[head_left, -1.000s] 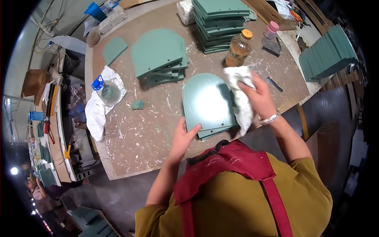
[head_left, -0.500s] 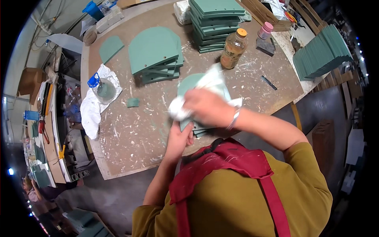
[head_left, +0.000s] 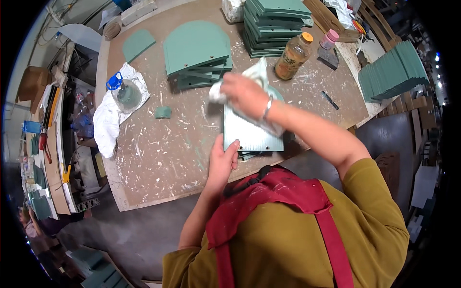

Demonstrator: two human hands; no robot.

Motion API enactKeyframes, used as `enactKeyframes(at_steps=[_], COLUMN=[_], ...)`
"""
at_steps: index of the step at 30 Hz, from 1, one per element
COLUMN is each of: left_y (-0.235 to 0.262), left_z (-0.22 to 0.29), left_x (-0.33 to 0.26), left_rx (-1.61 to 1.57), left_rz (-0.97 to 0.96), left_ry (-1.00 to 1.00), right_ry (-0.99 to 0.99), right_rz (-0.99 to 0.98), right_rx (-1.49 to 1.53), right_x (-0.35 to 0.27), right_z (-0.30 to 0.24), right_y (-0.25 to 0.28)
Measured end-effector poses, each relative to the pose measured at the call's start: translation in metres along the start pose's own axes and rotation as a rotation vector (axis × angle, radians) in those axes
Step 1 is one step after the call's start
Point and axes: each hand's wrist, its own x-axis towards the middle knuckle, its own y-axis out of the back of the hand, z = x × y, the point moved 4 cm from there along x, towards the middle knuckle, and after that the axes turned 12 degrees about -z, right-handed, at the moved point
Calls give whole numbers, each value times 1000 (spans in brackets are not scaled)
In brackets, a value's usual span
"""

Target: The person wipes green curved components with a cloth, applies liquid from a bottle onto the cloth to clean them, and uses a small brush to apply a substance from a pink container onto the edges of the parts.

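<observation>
A pale green, round-topped panel point(head_left: 254, 135) lies in front of me, its straight, holed edge facing me and its surface shining. Other pieces show just under that near edge. My left hand point(head_left: 223, 161) grips the panel's near left corner, thumb on top and fingers at the side. Bunched in my right hand point(head_left: 246, 95) is a white cloth point(head_left: 257, 73), pressed on the far part of the panel; this hand is slightly blurred and covers much of the curved end.
A stack of green panels point(head_left: 197, 45) stands beyond, with a taller stack point(head_left: 271, 31) farther right. An orange-capped bottle point(head_left: 293, 56) is close to my right hand. Leftward are a green scouring pad point(head_left: 163, 113) and a blue-topped bottle point(head_left: 127, 96) on a white rag point(head_left: 106, 127).
My right hand has swept the cloth away from me, uncovering the panel's near part. My left hand stays at the corner. The whole view has shifted slightly.
</observation>
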Motion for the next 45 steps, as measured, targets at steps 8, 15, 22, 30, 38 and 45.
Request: enactKeyframes(at_steps=[8, 15, 22, 30, 38, 45], left_y=[-1, -3, -11, -4, -5, 31], left_z=[-6, -2, 1, -16, -2, 21], left_x=[2, 4, -3, 1, -2, 38], left_rx=[-38, -27, -10, -101, -14, 189], left_rz=[14, 52, 70, 121, 3, -46], left_ry=[-41, -40, -12, -73, -30, -86], right_ry=[165, 140, -275, 341, -395, -600], right_rz=[-90, -10, 107, -212, 101, 337], right_rx=[75, -77, 22, 167, 291, 874], right_x=[-15, -8, -20, -46, -36, -114], right_z=[-29, -15, 66, -49, 70, 74], right_y=[-21, -12, 18, -19, 37, 39])
